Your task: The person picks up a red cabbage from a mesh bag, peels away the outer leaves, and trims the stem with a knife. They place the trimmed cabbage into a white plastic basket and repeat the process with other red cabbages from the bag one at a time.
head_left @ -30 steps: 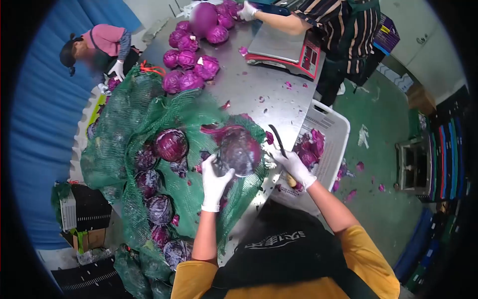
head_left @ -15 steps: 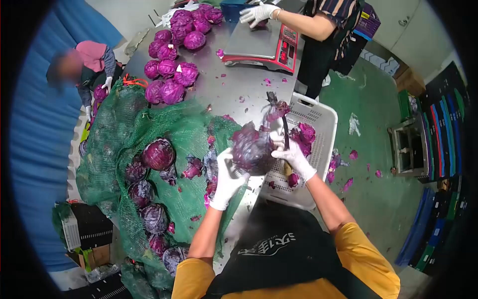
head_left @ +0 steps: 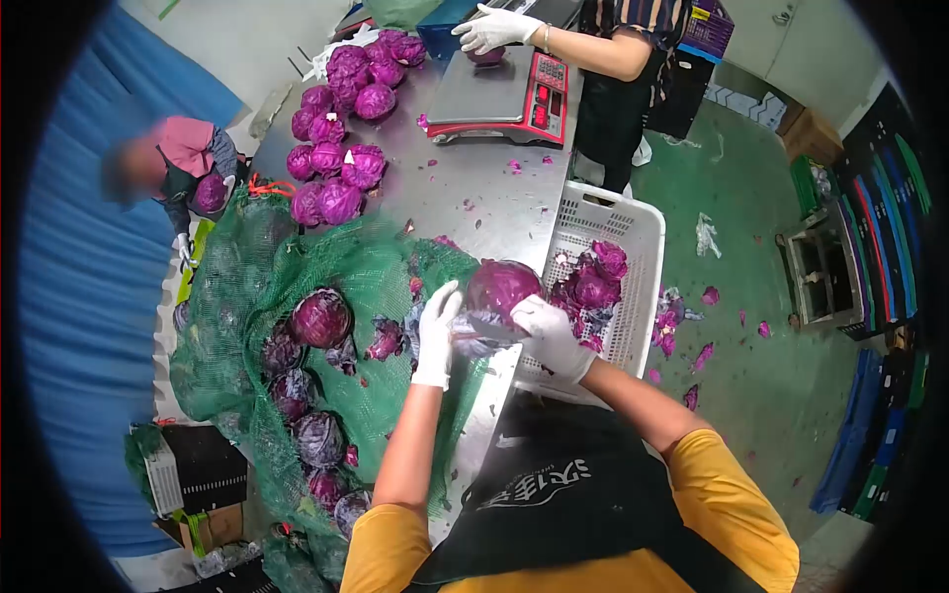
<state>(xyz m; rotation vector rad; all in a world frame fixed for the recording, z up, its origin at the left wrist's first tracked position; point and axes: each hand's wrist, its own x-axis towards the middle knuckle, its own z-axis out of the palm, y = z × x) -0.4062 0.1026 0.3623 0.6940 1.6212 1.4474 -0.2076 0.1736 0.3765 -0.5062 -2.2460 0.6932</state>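
A red cabbage (head_left: 503,285), glossy and purple, is between my two gloved hands at the table's edge. My left hand (head_left: 435,336) cups its left side, fingers pointing up. On the near side, my right hand (head_left: 554,338) is closed on a loosened, greyish outer leaf (head_left: 482,332), which stretches across toward my left palm. My fingertips partly hide where the leaf meets the head. Left of my hands, a whole cabbage (head_left: 321,318) and several duller heads lie on green netting (head_left: 386,267). Leaf scraps (head_left: 385,338) lie close to my left hand.
A white crate (head_left: 643,267) holding purple leaves (head_left: 599,282) stands right of the table (head_left: 484,212). Peeled cabbages (head_left: 341,198) are piled at the far left. A co-worker's gloved hand (head_left: 499,30) is over a scale (head_left: 484,94). Another person (head_left: 188,158) handles a cabbage at left.
The cabbage has turned and now shows a glossy surface, with an outer leaf pulled toward me. The dark-bladed tool near my right hand no longer shows. The person at left has raised a cabbage.
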